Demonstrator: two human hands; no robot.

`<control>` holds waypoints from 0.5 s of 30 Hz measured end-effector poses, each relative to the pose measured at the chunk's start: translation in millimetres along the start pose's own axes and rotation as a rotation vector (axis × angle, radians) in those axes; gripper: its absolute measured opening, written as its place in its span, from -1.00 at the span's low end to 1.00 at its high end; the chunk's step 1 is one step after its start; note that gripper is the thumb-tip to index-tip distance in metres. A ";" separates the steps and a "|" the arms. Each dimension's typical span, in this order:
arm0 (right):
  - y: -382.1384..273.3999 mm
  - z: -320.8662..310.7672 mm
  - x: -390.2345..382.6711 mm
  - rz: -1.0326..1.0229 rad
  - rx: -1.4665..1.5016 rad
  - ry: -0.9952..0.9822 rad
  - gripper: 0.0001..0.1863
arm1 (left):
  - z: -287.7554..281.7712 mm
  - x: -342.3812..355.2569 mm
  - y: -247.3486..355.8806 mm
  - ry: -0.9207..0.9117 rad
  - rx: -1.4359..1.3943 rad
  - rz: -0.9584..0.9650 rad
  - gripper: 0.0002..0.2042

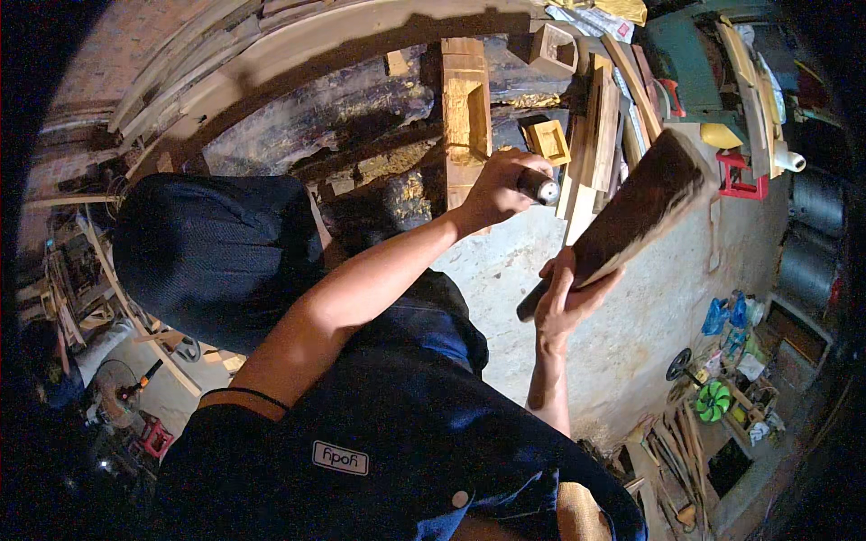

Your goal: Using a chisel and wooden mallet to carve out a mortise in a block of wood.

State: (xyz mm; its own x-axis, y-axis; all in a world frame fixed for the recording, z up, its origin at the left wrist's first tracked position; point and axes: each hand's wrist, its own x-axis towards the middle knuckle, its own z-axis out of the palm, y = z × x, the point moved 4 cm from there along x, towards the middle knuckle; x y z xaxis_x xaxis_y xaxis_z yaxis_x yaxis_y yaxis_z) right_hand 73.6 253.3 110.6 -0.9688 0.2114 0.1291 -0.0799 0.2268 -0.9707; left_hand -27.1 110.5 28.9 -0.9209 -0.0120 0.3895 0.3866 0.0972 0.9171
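We note the left hand point(501, 187) clenched round a short dark tool point(538, 187), its pale round end turned up towards us; the lower part of the tool is hidden, so we cannot tell its shape. The right hand point(575, 302) grasps a heavy wooden mallet point(645, 203) – fingers wrapped low on it, a narrow handle end poking out below the fist, the thick block slanting up and to the right. Mallet and tool are apart, the tool to the left of the block. Just beyond the left hand we see a recessed beam point(453, 135), pale, with a long rectangular hollow cut into it; we cannot tell whether the tool touches it. To its right lies a small yellow wooden block point(548, 142) with a square hollow, and further back an open wooden box point(553, 51). Behind the beam spreads rough, dark timber point(361, 122). Boards point(595, 126) lean together near the block. Well off to the right we log a red stool point(743, 176), blue plastic bags point(720, 316) and a green fan wheel point(713, 401) – all on or near the grey floor point(649, 334)
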 end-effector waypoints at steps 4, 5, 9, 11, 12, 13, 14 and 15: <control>-0.6 17.6 22.2 0.082 -0.498 -0.282 -0.61 | 5.4 -9.2 -29.3 -0.031 -0.034 -0.198 -0.75; -1.9 14.2 24.9 0.087 -0.574 -0.266 -0.60 | 8.3 -10.5 -35.7 0.022 -0.315 -0.321 -0.75; -5.9 -6.8 3.4 0.150 -0.020 -0.031 -0.53 | 5.4 -9.1 -8.8 -0.011 -0.019 -0.031 -0.74; -6.1 11.6 9.6 0.021 -0.284 -0.103 -0.51 | 5.5 -9.1 -6.1 -0.037 0.030 -0.033 -0.74; -5.1 12.6 16.5 0.174 -0.556 -0.301 -0.48 | 6.9 -9.0 -9.5 -0.130 0.189 -0.130 -0.76; -8.5 14.7 19.9 -0.022 -0.457 -0.246 -0.52 | 9.1 -12.4 -18.0 -0.064 -0.195 -0.317 -0.81; -5.4 11.1 23.5 0.063 -0.482 -0.261 -0.52 | 6.8 -8.6 -18.4 -0.042 -0.028 -0.180 -0.83; -3.3 6.8 25.8 0.148 -0.505 -0.277 -0.52 | 4.8 -6.4 -18.1 -0.019 0.140 -0.042 -0.84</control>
State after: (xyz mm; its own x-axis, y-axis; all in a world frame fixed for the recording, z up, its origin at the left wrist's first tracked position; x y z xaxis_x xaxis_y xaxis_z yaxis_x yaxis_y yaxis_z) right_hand 47.2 251.6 115.8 -0.9917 0.0345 -0.1241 0.1164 0.6525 -0.7488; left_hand -28.4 113.6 9.4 -0.9375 -0.0003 0.3479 0.3381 0.2347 0.9114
